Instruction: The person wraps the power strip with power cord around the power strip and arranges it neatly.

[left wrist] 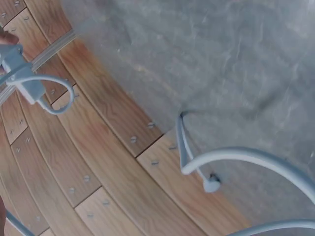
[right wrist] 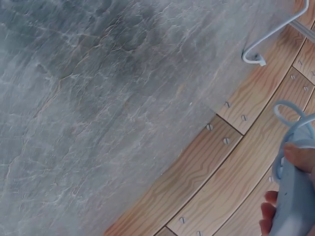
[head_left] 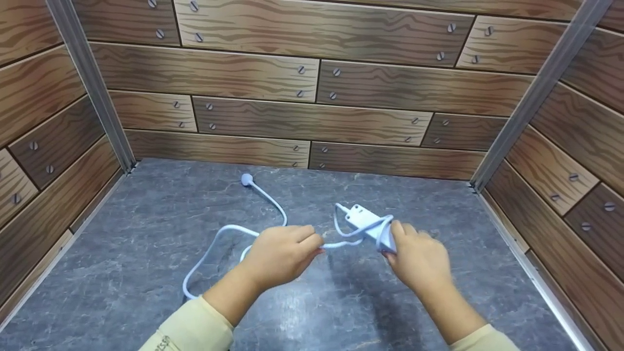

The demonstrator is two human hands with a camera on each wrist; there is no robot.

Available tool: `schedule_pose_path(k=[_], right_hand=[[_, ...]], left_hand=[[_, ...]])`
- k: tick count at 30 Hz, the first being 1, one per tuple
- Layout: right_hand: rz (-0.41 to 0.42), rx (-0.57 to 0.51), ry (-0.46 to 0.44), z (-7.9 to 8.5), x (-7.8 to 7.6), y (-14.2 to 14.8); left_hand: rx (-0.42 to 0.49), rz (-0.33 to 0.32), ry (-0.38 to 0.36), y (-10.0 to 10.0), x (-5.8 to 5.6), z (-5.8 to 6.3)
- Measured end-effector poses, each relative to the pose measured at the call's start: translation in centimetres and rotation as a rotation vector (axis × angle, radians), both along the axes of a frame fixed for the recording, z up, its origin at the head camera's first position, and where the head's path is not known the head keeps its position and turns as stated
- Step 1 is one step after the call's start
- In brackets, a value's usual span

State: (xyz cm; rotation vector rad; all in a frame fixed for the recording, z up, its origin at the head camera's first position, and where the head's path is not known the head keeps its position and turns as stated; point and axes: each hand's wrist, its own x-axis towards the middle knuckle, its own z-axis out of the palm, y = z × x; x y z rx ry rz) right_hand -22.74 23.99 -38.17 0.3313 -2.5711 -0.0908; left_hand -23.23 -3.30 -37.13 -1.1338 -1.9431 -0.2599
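My right hand (head_left: 421,254) grips the near end of a white power strip (head_left: 360,217), holding it above the grey surface. A pale cord (head_left: 336,245) leaves the strip's far end in a loop and passes around its body. In the right wrist view the thumb lies along the strip (right wrist: 291,209) and the fingertips curl beneath it. To the left, my left hand (head_left: 285,256) pinches the cord between thumb and fingers, a short stretch from the strip. Beyond that hand the cord hangs in a wide loop, ending in a round plug (head_left: 247,180) toward the back. The left palm is hidden.
The grey marbled surface (head_left: 161,229) lies below both hands. Wood-print panels (head_left: 253,78) enclose it at the back and both sides, with metal posts (head_left: 92,83) at the rear corners.
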Motion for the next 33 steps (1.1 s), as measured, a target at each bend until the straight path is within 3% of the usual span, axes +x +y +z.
schedule_pose_path(k=[9, 18, 25, 33], right_hand=[[-0.001, 0.035, -0.062, -0.1, 0.1, -0.1], [0.113, 0.187, -0.054, 0.0, 0.2, -0.9], [0.298, 0.236, -0.035, -0.2, 0.1, -1.4], [0.545, 0.104, -0.086, -0.4, 0.2, -1.1]], left_hand=[[-0.008, -0.028, 0.012, 0.3, -0.3, 2.1], [-0.079, -0.019, 0.013, 1.0, -1.2, 4.3], [-0.097, -0.009, -0.02, 1.2, -2.4, 4.3], [0.015, 0.007, -0.109, 0.3, -4.0, 3.3]])
